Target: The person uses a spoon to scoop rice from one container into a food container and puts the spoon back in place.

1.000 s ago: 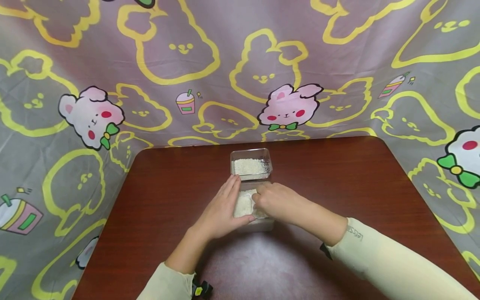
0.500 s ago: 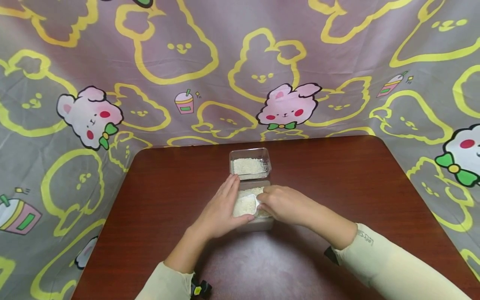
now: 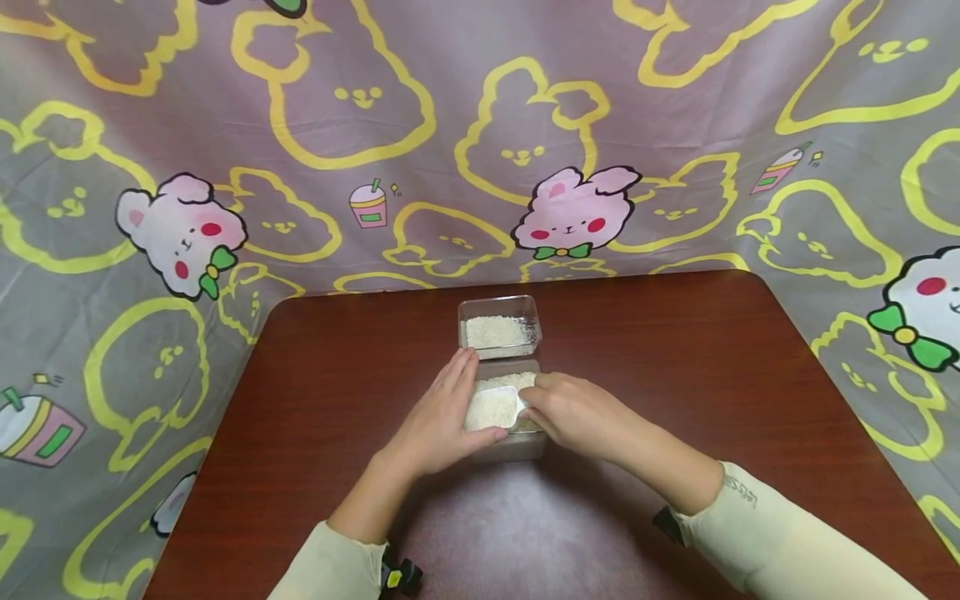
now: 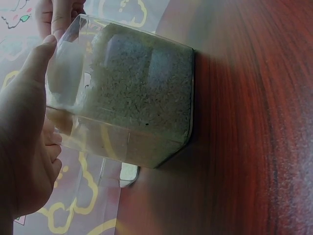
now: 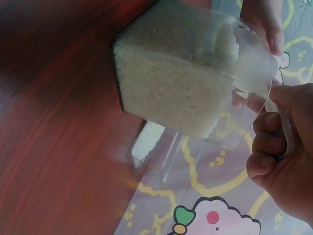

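White scoop (image 3: 518,405), one, holding rice (image 3: 492,410): sits in the mouth of the near container (image 3: 510,452); right hand (image 3: 566,408) with fingers curled round its handle (image 5: 289,133), the place to take hold; likely light and stiff, though loose grains would probably spill if tipped. Near container, one, clear, part full of rice, on the table (image 3: 652,342): probably hefty and smooth, best held by its walls; left hand (image 3: 435,421) rests against its left side, fingers straight, thumb spread along the front rim. Far container (image 3: 480,309), one, clear, rice inside: just beyond the near one, untouched, likely slippery-sided
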Tool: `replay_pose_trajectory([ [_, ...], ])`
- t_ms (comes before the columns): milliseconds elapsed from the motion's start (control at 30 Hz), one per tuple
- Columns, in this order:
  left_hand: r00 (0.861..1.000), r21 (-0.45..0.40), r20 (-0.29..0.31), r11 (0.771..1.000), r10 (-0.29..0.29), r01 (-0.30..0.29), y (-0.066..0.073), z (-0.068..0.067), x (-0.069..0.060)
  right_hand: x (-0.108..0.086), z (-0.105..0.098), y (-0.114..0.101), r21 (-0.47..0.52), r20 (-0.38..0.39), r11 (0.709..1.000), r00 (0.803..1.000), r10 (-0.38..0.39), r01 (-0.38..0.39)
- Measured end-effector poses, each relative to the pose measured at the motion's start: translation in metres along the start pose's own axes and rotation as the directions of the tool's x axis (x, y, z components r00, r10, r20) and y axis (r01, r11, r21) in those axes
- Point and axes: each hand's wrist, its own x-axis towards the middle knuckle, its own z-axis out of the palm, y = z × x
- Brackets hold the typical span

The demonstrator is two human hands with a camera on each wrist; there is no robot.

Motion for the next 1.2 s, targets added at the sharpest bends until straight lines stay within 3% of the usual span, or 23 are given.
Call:
replay_pose_trajectory([
  [333,1.0,-0.013,0.01,1.0,-0.007,0.007,-0.002,0.002,0.001,-0.013,0.009,0.004,0.034,-0.1,0.999,0.994,0.034,-0.031],
  [667,1.0,-0.023,0.002,1.0,-0.005,0.005,-0.002,0.003,0.0,-0.025,0.018,0.01,0.118,-0.192,0.988,0.974,0.122,-0.1],
  [1200,1.0,-0.002,0.001,1.0,0.009,-0.009,-0.002,0.001,0.001,-0.032,0.025,0.017,0.176,-0.264,0.982,0.958,0.108,-0.063],
])
